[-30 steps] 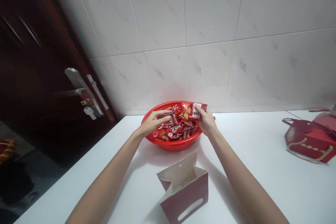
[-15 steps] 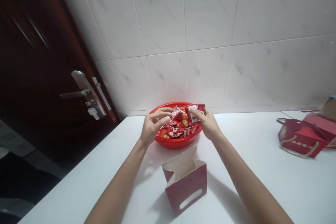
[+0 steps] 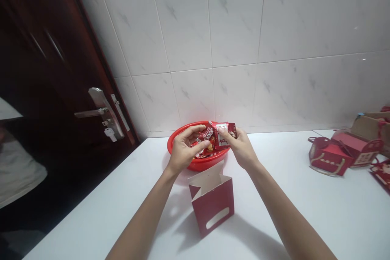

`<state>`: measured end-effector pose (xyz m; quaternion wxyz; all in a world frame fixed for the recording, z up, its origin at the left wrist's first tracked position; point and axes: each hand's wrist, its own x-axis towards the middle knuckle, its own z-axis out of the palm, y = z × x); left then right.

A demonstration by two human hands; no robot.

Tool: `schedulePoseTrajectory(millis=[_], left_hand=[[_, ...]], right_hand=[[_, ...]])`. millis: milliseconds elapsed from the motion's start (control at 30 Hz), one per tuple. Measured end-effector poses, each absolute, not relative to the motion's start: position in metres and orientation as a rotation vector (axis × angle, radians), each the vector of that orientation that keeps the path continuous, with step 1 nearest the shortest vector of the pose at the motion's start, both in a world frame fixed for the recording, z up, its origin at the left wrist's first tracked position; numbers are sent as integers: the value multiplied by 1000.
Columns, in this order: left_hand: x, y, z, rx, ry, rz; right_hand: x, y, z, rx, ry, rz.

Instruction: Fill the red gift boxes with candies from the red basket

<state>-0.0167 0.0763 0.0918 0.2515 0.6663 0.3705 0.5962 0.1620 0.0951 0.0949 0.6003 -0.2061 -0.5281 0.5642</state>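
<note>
Over a red bowl (image 3: 170, 144) of red-wrapped packets, my right hand (image 3: 242, 146) grips a red and white packet (image 3: 222, 135) between thumb and fingers. My left hand (image 3: 185, 150) is beside it, its thumb and fingers apart around the left side of the packets; whether it touches the dark red packet (image 3: 207, 132) there I cannot tell. Nearer to me, below both hands, an open dark red paper box (image 3: 213, 207) stands upright on the white table, its pale inside showing and a slot in its front.
At the right stand red gift boxes with cord handles (image 3: 330, 158) and a brown cardboard box (image 3: 365, 124) behind them. A tiled wall (image 3: 237, 89) runs along the table's back edge. To the left are a dark door with a handle (image 3: 91, 113) and part of a person's light clothing (image 3: 18, 170).
My left hand has turned, its thumb now further from its fingers and closer to the packets. My right hand still grips the packet. The view has shifted, and light clothing shows at the left.
</note>
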Motion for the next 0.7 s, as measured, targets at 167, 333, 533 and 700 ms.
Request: schedulePoseTrajectory(millis=[167, 333, 533, 700], left_hand=[[-14, 67, 96, 1771, 1012, 1606], [-20, 45, 99, 1849, 1008, 1692], [-35, -10, 80, 2032, 1278, 1518], [-27, -35, 59, 2035, 1537, 1245]], right_hand=[[164, 85, 99, -392, -1303, 1344], [173, 79, 106, -391, -1339, 1253], [192, 79, 112, -357, -1394, 1232], [193, 77, 112, -334, -1520, 1261]])
